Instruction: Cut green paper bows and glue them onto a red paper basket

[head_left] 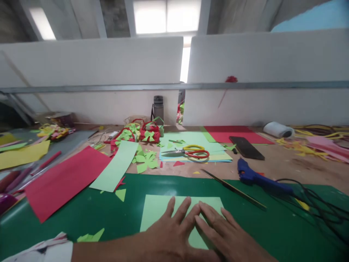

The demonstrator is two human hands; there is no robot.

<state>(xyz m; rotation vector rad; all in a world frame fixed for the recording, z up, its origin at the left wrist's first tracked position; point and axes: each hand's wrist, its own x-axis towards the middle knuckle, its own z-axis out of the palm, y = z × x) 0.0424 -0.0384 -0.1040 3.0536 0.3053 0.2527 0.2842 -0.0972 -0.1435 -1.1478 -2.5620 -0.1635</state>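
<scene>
A light green sheet of paper [155, 209] lies on the dark green mat [122, 214] at the near edge of the view. My left hand [178, 233] rests flat on it with the fingers spread. Beside it, my right hand [226, 229] also lies on the sheet, fingers stretched out, and the fingertips of both hands meet near the middle. Part of the sheet is hidden under the hands. To the right of the sheet lies a thin pencil-like stick [234, 189]. Neither hand grips anything.
Scissors [188, 151] lie on stacked paper [185, 138] ahead. A blue glue gun [261, 180] with a black cable is at right, near a dark phone [247, 147]. Red paper [68, 178] and a pale green strip [116, 165] lie left. Small red paper baskets [149, 134] stand behind.
</scene>
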